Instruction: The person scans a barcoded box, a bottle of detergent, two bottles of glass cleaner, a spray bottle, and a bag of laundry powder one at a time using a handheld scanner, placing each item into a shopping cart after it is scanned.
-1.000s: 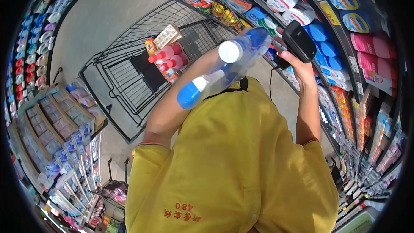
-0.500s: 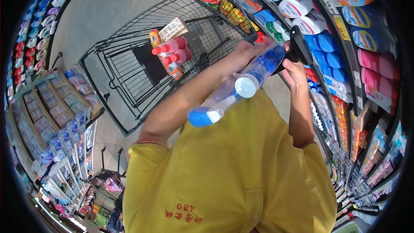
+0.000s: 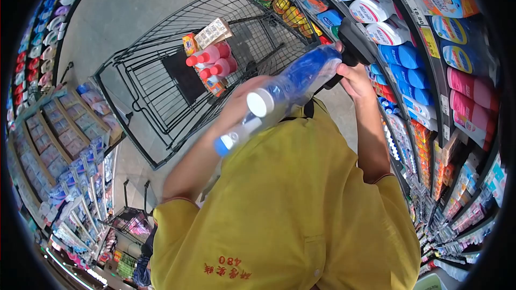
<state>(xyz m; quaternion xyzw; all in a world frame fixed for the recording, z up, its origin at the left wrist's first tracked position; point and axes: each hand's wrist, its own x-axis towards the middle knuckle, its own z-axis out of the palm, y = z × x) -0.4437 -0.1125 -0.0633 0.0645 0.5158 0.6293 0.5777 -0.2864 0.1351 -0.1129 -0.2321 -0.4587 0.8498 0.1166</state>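
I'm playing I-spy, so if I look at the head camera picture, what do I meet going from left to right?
Small packets in the display → pink bottles in the cart → see-through blue bundle → right hand → yellow price tag → pink packs on the shelf.

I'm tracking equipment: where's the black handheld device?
In the head view, the black device is above and right of centre, in the right hand, beside the blue bottle.
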